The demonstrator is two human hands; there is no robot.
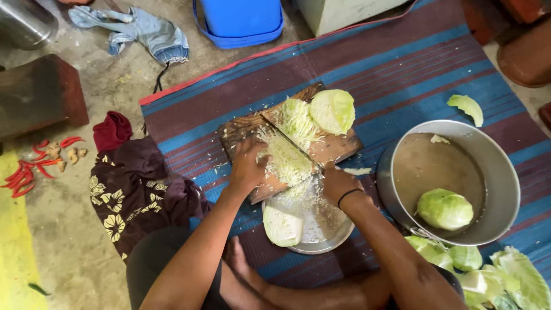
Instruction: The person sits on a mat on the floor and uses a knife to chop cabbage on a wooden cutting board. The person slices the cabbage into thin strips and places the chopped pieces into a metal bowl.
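Shredded cabbage [287, 161]: heaped on wooden board [321, 146], between both hands. Left hand [248, 166] cupped, pressing shreds; right hand [338, 182] closed on knife [293, 143]. Partly done: two cut pieces [318, 115] beyond hands unshredded. Steel plate [321, 229] under right wrist, holding shreds and wedge [282, 225]. Right: pot [499, 172] with cabbage half [445, 209]; loose leaves [493, 270].

Far left I saw red chillies [26, 172] and ginger pieces [68, 154] on the floor. A blue tub [240, 20] sat far off, crumpled denim cloth [143, 31] left of it. A dark floral cloth [135, 192] lay nearer.
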